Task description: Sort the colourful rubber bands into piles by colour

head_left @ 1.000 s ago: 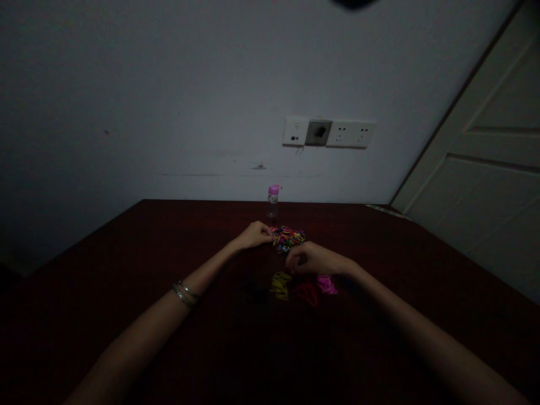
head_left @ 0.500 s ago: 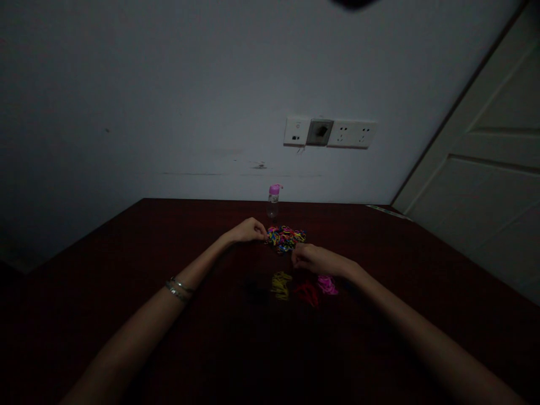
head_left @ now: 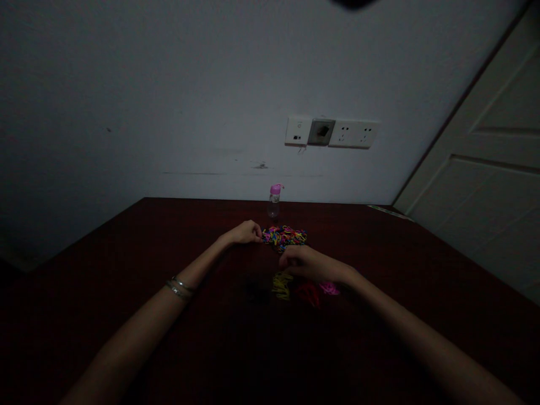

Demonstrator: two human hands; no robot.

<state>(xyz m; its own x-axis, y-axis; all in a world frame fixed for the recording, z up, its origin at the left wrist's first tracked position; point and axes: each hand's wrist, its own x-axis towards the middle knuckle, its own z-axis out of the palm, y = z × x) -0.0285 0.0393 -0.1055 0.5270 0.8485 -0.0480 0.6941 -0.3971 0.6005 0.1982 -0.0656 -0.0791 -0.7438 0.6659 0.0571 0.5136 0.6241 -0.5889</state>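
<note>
A heap of mixed coloured rubber bands (head_left: 287, 236) lies on the dark red table. At its left edge my left hand (head_left: 248, 232) is closed in a pinch on bands there. My right hand (head_left: 306, 261) is closed too, just in front of the heap and over the far end of a yellow bunch of bands (head_left: 280, 286); whatever its fingers hold is too small to make out. Beside the yellow bunch lie a red bunch (head_left: 307, 293) and a pink bunch (head_left: 329, 288), partly behind my right hand and wrist. A black bunch (head_left: 255, 289) is barely visible to the left.
Behind the heap stands a clear bottle (head_left: 274, 209) with a pink cap. The table (head_left: 189, 214) meets a pale wall carrying a row of socket plates (head_left: 331, 133). On the right is a panelled door (head_left: 485, 169). The light is dim.
My right hand has moved left and nearer, from the heap to over the yellow bunch. My left hand has shifted slightly left, and the heap's left edge now spreads further that way.
</note>
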